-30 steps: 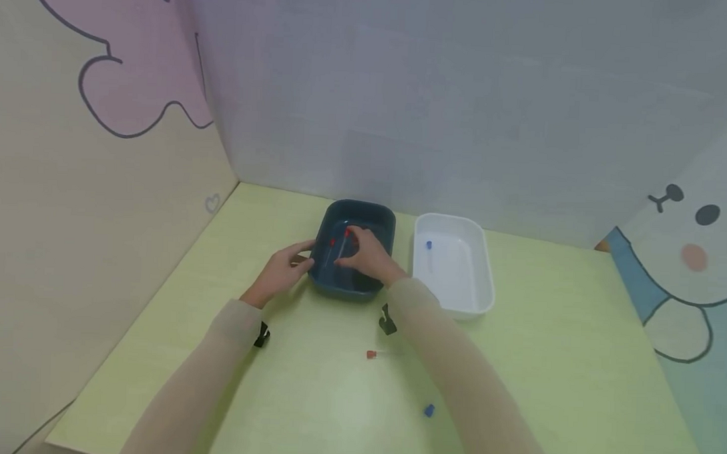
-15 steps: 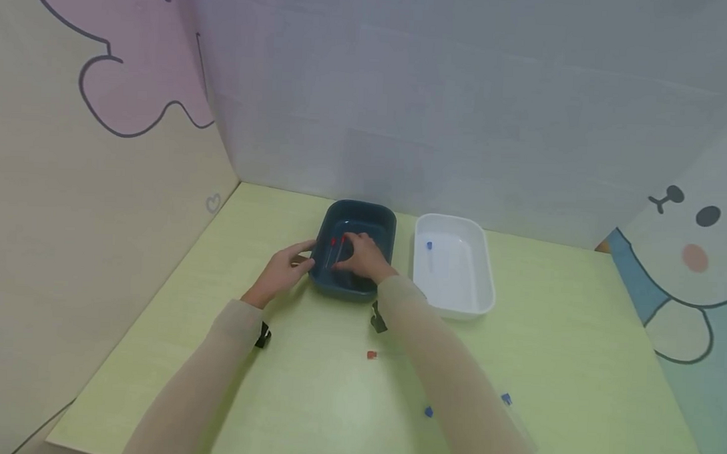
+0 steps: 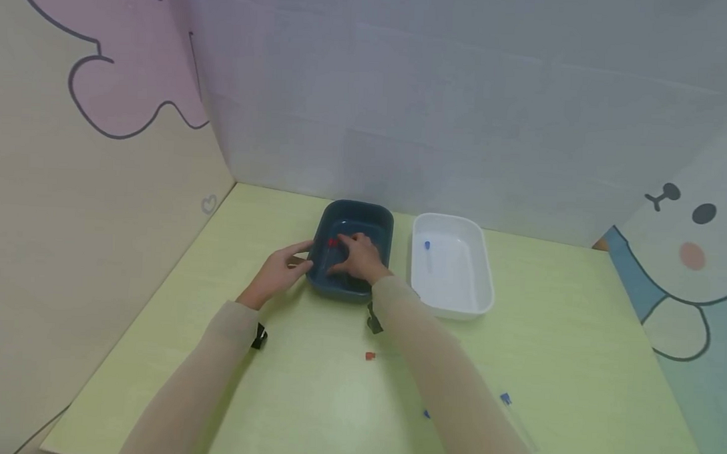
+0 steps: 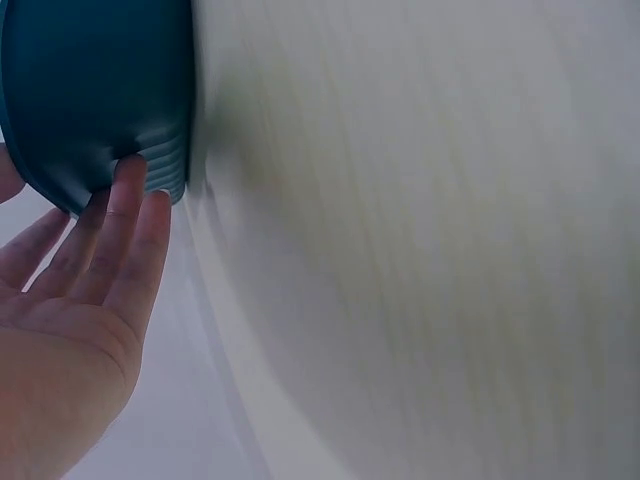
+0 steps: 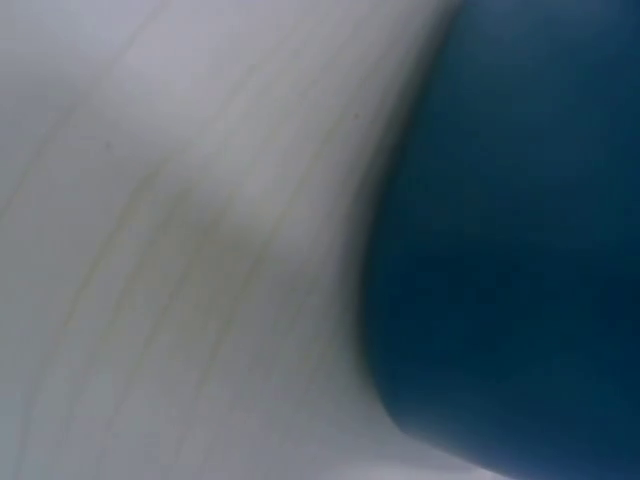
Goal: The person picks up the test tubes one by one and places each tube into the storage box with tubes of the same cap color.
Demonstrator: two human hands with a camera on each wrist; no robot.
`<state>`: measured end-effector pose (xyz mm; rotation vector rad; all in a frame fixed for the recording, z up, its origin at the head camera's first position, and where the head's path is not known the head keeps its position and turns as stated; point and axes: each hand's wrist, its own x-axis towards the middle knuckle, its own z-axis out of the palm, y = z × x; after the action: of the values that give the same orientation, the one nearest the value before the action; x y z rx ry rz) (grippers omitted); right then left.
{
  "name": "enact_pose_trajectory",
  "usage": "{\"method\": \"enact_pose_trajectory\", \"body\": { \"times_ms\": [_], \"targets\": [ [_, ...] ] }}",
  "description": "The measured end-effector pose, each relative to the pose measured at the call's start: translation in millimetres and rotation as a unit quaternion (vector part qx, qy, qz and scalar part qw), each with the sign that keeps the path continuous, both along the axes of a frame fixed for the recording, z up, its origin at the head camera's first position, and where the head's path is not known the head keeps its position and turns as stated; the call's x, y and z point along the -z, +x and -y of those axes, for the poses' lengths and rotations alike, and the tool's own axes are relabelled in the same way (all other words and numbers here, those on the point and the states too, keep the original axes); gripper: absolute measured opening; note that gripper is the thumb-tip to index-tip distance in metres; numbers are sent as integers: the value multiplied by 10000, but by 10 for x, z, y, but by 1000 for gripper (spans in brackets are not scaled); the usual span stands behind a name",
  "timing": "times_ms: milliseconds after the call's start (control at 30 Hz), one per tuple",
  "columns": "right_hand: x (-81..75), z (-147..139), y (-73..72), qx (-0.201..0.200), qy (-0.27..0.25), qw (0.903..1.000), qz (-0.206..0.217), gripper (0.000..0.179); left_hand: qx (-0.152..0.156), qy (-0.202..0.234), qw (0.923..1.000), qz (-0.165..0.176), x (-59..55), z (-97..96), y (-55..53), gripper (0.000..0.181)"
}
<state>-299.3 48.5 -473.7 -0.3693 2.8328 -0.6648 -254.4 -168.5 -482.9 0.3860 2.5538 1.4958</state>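
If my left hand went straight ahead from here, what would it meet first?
The outer wall of the dark bin; your left hand looks to be touching it. Past that, a red cap seems roughly in line, depth unclear.

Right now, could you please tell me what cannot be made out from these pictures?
Head view: the number of red caps in the dark tray, too small beside the right hand.
Head view: what lies under that hand, which blocks it.
Head view: what joins the lowest blue cap, behind the right sleeve.
Right wrist view: the right hand, out of frame; the dark tray is blurred.
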Motion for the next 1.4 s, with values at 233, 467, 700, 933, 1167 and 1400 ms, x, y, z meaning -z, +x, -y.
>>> {"method": "enact_pose_trajectory", "body": {
  "times_ms": [233,467,700,933,1167,1400],
  "targets": [
    [-44,5,15,-46,-403,9992,60,98,-57,39,9999,119,-1,-8,8,55],
    [-201,-8,-8,-165,-540,9984,-57,99,-28,-3,9999,144,-2,14,1,55],
    [-380,-104,21,-257,-471,9985,-50,91,-15,30,9999,169,9,10,-24,55],
    [-494,-237,113,-408,-575,9975,18,87,-6,57,9997,244,-5,8,-6,55],
    [-601,-399,203,-428,-767,9961,123,84,-13,42,9997,254,-7,-1,-5,56],
    [-671,-549,272,-443,-843,9953,181,82,-83,-11,9996,280,-8,-16,-16,56]
  ]
}}
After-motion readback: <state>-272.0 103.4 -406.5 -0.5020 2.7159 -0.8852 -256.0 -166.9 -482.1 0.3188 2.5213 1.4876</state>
